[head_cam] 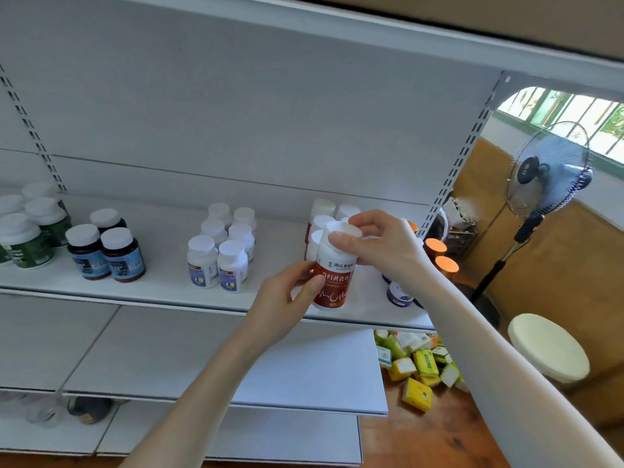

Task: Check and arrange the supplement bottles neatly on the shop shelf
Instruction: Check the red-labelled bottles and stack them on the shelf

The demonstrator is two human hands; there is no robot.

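Observation:
I hold a white bottle with a red label (pixel 332 285) just in front of the white shelf (pixel 162 282). My left hand (pixel 287 305) grips its lower body, thumb across the label. My right hand (pixel 378 241) pinches its white cap from above. Behind it stand more red-label bottles (pixel 320 221), partly hidden. On the shelf to the left are white bottles with blue labels (pixel 223 251), dark bottles with blue labels (pixel 108 251) and green bottles (pixel 30 231). Orange-capped bottles (pixel 439 255) and a purple-label bottle (pixel 398 295) stand at the right end.
A lower white shelf (pixel 304 376) juts out beneath. Several small yellow and green boxes (pixel 418 363) lie on the wooden floor at the right. A standing fan (pixel 547 177) and a round white stool (pixel 547 346) are beside the shelving.

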